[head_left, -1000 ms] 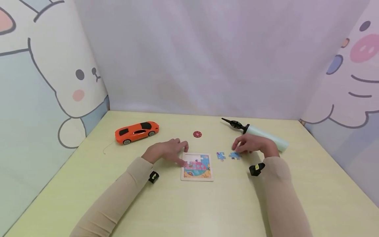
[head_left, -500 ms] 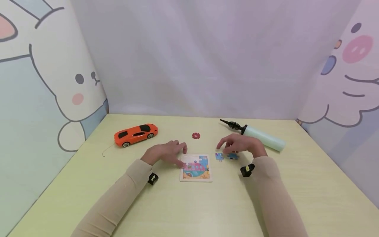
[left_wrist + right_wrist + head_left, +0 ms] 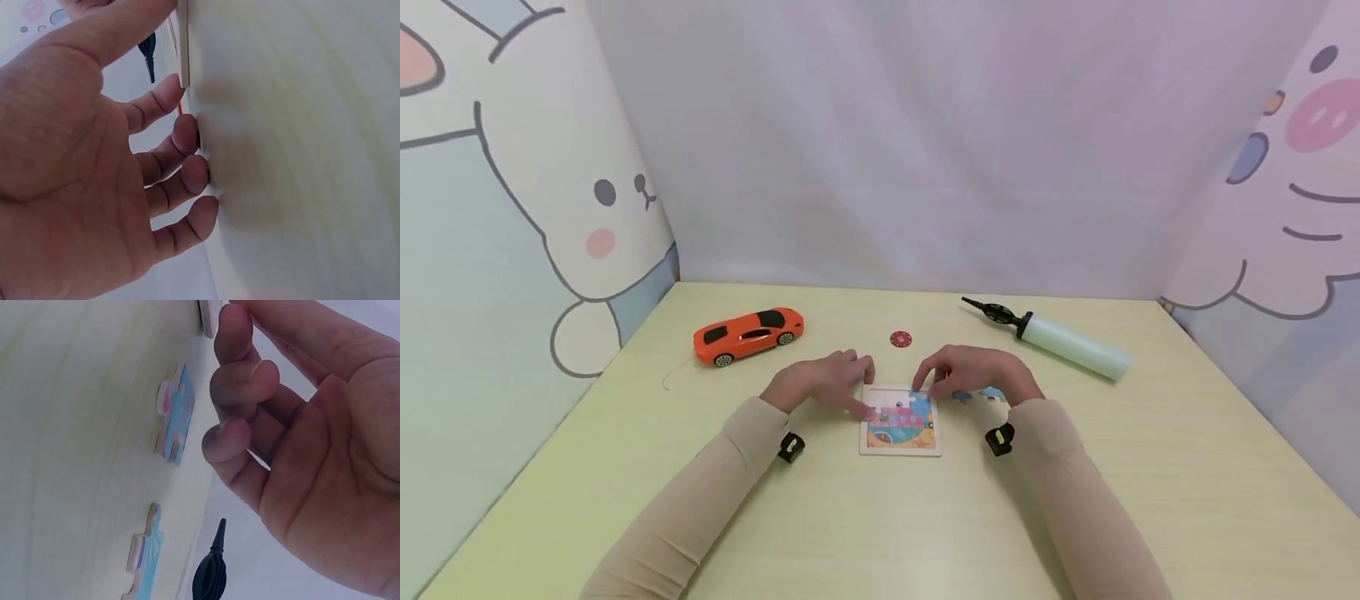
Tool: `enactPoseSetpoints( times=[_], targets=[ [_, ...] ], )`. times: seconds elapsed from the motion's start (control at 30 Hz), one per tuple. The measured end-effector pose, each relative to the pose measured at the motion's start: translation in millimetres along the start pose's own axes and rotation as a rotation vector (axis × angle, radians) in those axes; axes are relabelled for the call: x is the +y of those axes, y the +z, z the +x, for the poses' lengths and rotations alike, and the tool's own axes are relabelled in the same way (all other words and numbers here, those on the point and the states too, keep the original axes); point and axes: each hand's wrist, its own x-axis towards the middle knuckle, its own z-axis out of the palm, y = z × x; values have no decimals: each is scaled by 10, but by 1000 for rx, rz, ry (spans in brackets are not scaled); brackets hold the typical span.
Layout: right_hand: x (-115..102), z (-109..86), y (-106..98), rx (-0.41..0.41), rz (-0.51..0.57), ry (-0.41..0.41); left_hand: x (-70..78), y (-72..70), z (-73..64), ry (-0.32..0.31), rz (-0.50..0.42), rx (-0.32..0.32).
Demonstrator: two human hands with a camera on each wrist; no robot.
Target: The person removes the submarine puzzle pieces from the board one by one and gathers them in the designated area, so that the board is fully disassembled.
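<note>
A jigsaw puzzle in a pale square tray lies on the table, with a bare white patch at its upper left. My left hand rests at the tray's left side, thumb on the puzzle. In the left wrist view, its index fingertip meets the tray edge and the other fingers are spread along the tabletop. Over the tray's upper right corner is my right hand, index finger and thumb right at the puzzle, other fingers loosely bent. Two loose blue puzzle pieces lie under it, one nearer, one farther.
An orange toy car stands at the back left, a thin string trailing from it. Behind the tray lies a red round chip. A hand pump with a black nozzle lies at the back right. Curtain walls enclose the table.
My right hand has moved left, from the loose puzzle pieces to the tray's upper right corner. The two pieces stay on the table. My left hand holds its place at the tray.
</note>
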Motion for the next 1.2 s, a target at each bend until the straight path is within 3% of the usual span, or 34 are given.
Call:
enactPoseSetpoints(
  times=[0.43,0.7,0.9,1.2],
  targets=[
    [-2,-56,-92,-11,63,-13,44,-102,13,-12,27,1],
    [-11,-49,-34,-1,160,57,39,-111,11,-25,12,-5],
    [-82,-7,61,33,74,85,12,-82,15,-22,17,2],
    [-70,33,139,-6,-20,70,16,-32,27,-24,-6,-14]
  ],
)
